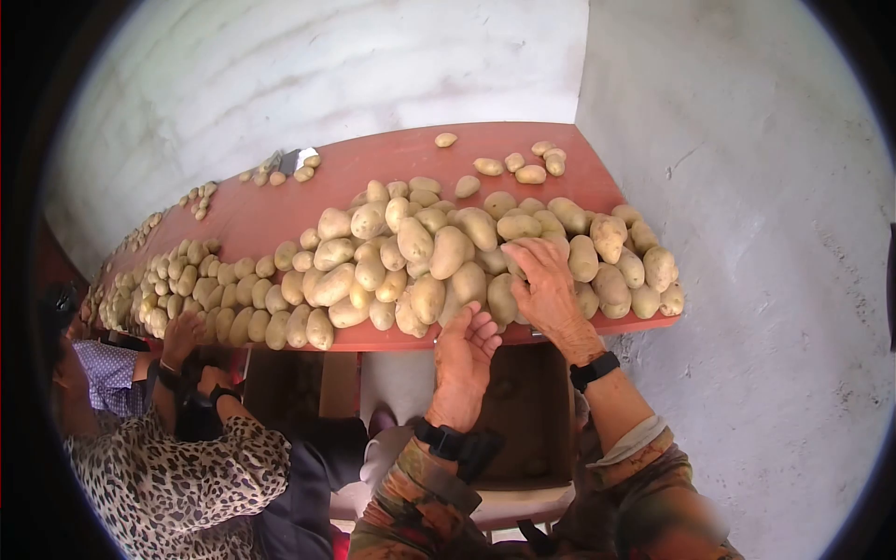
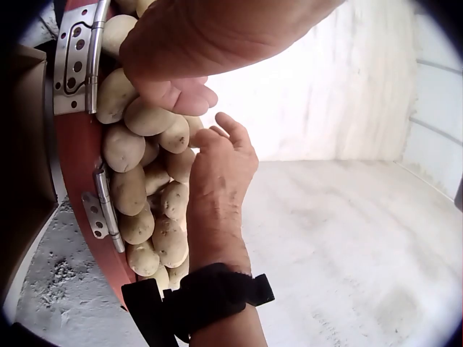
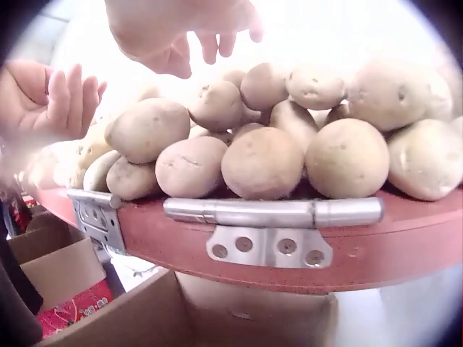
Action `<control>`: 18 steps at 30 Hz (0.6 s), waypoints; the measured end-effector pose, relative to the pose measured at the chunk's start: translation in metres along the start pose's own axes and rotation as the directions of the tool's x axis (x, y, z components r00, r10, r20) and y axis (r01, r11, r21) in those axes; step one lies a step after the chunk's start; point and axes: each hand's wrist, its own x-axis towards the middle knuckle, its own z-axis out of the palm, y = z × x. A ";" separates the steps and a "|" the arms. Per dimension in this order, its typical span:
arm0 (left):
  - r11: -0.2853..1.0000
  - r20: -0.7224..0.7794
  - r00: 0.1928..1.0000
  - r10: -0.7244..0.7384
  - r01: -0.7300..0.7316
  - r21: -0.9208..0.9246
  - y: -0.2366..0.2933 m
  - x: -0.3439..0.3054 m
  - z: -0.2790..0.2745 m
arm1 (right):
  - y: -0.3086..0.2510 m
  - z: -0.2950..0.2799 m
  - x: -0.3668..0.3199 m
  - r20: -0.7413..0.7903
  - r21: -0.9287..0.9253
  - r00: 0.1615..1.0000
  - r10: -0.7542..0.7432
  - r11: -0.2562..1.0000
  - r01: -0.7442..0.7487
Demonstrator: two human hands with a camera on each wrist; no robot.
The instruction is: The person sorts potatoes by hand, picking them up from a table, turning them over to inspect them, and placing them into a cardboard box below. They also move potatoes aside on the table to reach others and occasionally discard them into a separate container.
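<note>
A long pile of pale potatoes (image 1: 413, 240) lies along the front of a red table (image 1: 252, 219). At the pile's front edge my left hand (image 1: 464, 366) is turned palm up, fingers loosely bent and nothing in them. Over the right part of the pile my right hand (image 1: 549, 297) reaches in with its fingers bent downward. In the right wrist view the fingers of that right hand (image 3: 170, 32) hang above the potatoes (image 3: 262, 163) without a potato between them. The left wrist view has both hands close together, with potatoes (image 2: 124, 148) beside them.
Several loose potatoes (image 1: 530, 175) lie towards the back. Metal hinges (image 3: 275, 212) line the table's front edge, above a cardboard box (image 3: 246, 311). A grey wall (image 1: 747, 205) stands at the right. Another person in a leopard-print top (image 1: 177, 467) sits at my left.
</note>
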 end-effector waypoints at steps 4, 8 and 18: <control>0.998 -0.084 0.995 0.051 -0.053 -0.019 0.001 -0.005 -0.002 | -0.007 0.015 0.003 -0.023 0.245 0.998 0.064 0.968 -0.057; 0.996 -0.162 0.983 0.082 -0.088 -0.029 0.004 -0.004 -0.007 | -0.014 0.018 0.007 0.047 0.296 0.990 0.135 0.945 -0.143; 0.993 -0.205 0.973 0.110 -0.117 -0.023 0.015 -0.008 -0.018 | -0.032 0.023 0.028 0.132 0.400 0.968 0.213 0.882 -0.248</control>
